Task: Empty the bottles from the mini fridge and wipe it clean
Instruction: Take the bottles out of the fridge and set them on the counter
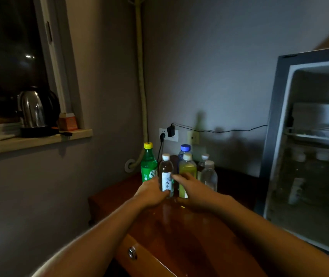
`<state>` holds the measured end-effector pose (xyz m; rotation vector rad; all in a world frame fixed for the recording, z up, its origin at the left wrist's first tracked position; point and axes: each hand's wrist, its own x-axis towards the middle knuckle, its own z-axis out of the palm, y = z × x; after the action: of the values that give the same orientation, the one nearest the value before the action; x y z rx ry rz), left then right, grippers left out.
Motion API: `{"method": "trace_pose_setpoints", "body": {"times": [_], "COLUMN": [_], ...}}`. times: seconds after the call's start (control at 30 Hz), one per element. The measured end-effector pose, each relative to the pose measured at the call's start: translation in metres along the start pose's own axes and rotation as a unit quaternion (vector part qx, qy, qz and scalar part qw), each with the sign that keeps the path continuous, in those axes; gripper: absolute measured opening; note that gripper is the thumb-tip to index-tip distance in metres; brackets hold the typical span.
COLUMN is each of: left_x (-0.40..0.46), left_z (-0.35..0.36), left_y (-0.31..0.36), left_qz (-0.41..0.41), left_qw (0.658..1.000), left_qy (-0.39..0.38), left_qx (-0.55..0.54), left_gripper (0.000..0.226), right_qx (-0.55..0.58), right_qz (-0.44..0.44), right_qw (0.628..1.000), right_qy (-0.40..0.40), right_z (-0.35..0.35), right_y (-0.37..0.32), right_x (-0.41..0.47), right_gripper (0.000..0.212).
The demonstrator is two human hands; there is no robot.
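Bottles upright, caps up: white-labelled bottle (166,174) in left hand (151,191), yellow-green bottle (187,172) in right hand (194,191).

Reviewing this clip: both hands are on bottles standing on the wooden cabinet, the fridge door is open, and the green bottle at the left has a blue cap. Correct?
Not quite. The head view shows the green bottle with a yellow cap; the blue cap sits on another bottle further back. The rest holds: left hand and right hand are on bottles standing on the wooden cabinet, beside the open fridge.
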<state>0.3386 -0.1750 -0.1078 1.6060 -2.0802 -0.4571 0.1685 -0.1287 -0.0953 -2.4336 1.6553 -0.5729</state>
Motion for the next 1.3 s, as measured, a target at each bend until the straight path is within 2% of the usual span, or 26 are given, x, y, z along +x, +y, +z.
{"method": "trace_pose_setpoints", "body": {"times": [0.13, 0.23, 0.43, 0.73, 0.9, 1.03, 1.17, 1.3], "left_x": [-0.017, -0.02, -0.032, -0.049, -0.06, -0.062, -0.056, -0.046], "left_z": [0.008, 0.018, 0.046, 0.101, 0.133, 0.153, 0.174, 0.193], "left_y": [0.03, 0.049, 0.101, 0.198, 0.242, 0.272, 0.3, 0.323], "left_qz": [0.088, 0.11, 0.152, 0.259, 0.294, 0.319, 0.331, 0.332], "left_qw": [0.996, 0.993, 0.988, 0.964, 0.952, 0.942, 0.934, 0.932], "left_qy": [-0.002, 0.001, -0.008, -0.038, -0.076, -0.102, -0.132, -0.141], "left_qx": [0.015, 0.044, 0.028, -0.038, -0.032, -0.023, -0.027, -0.035], "left_gripper": [0.058, 0.065, 0.075, 0.062, 0.069, 0.07, 0.074, 0.077], "right_qx": [-0.088, -0.095, -0.136, -0.19, -0.224, -0.232, -0.188, -0.217], "right_qz": [0.043, 0.085, 0.136, 0.249, 0.307, 0.352, 0.412, 0.381], "right_qw": [0.995, 0.992, 0.981, 0.948, 0.924, 0.903, 0.882, 0.875], "right_qy": [0.018, 0.022, 0.027, 0.046, 0.048, 0.082, 0.129, 0.204], "right_z": [-0.029, -0.049, -0.075, -0.105, -0.123, -0.135, -0.152, -0.164], "right_y": [0.019, 0.035, 0.061, 0.107, 0.134, 0.155, 0.17, 0.179], "right_x": [-0.037, -0.066, -0.123, -0.203, -0.245, -0.27, -0.278, -0.275], "right_gripper": [0.082, 0.082, 0.083, 0.077, 0.075, 0.072, 0.076, 0.07]}}
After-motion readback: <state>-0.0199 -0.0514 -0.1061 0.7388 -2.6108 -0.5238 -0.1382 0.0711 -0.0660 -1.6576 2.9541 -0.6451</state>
